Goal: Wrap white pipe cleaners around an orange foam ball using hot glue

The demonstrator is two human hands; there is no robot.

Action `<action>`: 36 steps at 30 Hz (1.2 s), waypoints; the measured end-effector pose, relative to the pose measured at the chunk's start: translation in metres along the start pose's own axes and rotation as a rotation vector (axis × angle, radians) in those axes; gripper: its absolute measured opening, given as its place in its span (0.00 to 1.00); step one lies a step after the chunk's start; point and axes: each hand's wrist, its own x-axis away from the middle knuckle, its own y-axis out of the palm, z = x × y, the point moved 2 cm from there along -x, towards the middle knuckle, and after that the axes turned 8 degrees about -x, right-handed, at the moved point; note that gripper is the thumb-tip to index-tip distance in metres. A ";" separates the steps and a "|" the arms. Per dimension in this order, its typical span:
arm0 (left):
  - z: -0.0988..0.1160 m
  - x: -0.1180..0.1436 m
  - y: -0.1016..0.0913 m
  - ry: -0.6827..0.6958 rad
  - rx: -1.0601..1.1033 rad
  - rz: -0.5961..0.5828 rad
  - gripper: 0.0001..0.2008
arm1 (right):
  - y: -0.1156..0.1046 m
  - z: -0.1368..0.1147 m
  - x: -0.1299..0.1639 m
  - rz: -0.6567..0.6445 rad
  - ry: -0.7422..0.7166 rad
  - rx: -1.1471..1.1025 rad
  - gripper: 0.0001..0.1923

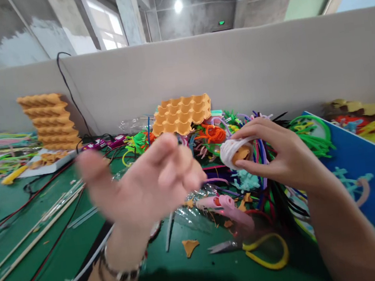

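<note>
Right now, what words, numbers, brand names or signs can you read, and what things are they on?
None can be read for sure.
Green lit sign on the far wall: has marks, but too small and blurry to read.
Pink glue gun: I can't make out any writing.
White bundle in the right hand: no writing shows.

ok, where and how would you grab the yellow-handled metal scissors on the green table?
I'd take the scissors by their yellow handles, from the near side. They lie on the green table with the grey metal blades pointing left and the handles to the right. The pink glue gun sits just beyond, so the far side looks tighter.
</note>
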 end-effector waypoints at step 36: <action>0.027 0.005 -0.032 -0.201 -0.281 -0.265 0.17 | 0.053 -0.056 0.067 -0.580 -0.011 -0.171 0.12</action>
